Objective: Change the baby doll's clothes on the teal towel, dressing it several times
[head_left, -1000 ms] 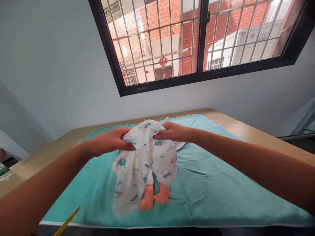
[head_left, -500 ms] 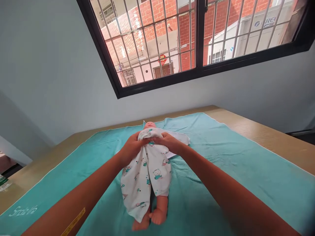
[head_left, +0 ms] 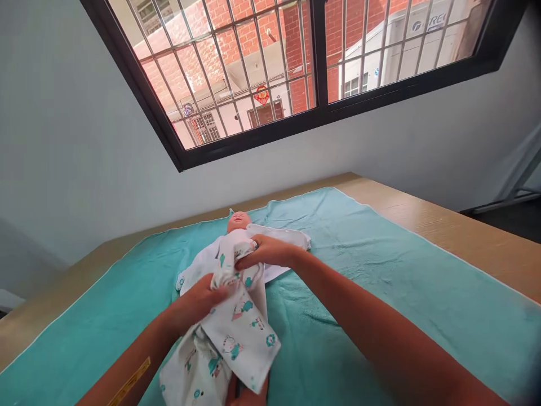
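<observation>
A baby doll [head_left: 239,221] lies on its back, head toward the wall. White printed baby pants [head_left: 243,338] with teal and pink bear figures are bunched over its body and legs. My left hand [head_left: 203,299] is closed on the waist of the pants at the left, its fingertips smeared by motion. My right hand [head_left: 268,251] pinches the upper edge of the same cloth over the doll's belly. Beneath the doll a white baby top [head_left: 281,234] is spread out, a sleeve to each side. Part of a doll foot [head_left: 251,395] shows at the bottom.
A teal towel [head_left: 363,270] lies under everything on a wooden table [head_left: 422,208]. Behind it stand a pale wall [head_left: 270,175] and a black-framed window [head_left: 253,132] with metal bars outside.
My hands have moved apart, the left one down toward me. The pants have been pulled askew, one leg now lying across the other. The view has shifted a little, and more of the doll's head shows.
</observation>
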Tool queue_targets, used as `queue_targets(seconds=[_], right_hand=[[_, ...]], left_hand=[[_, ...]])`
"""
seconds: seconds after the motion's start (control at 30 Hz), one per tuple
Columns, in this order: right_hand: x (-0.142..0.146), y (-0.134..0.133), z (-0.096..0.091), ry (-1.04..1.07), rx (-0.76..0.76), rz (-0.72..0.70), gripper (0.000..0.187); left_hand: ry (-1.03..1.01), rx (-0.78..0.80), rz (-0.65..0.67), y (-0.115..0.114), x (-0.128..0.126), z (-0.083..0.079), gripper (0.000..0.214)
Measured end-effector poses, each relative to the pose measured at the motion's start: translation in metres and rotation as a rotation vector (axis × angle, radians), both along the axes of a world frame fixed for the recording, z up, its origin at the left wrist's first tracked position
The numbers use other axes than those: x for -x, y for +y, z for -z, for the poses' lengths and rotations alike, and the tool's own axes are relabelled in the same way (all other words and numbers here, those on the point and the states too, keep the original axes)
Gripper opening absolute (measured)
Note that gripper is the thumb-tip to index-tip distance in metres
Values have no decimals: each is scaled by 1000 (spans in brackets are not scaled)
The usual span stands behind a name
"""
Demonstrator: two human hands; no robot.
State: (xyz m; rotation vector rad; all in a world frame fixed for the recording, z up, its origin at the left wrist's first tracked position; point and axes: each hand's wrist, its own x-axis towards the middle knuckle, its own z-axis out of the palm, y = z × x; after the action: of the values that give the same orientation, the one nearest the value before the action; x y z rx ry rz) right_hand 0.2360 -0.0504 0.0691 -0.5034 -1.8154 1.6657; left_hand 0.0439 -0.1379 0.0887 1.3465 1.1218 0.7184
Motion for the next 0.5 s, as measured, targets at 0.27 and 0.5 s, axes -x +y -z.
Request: queue_targets(seconds=[0.27,0.5], right_hand=[[29,-6,15,319,256,-5,28],[47,-29,20,225,398,-211,40]], left_hand=[[-113,-116,-510,20,19,22,59],[-1,-188,-567,11,36,17,49]])
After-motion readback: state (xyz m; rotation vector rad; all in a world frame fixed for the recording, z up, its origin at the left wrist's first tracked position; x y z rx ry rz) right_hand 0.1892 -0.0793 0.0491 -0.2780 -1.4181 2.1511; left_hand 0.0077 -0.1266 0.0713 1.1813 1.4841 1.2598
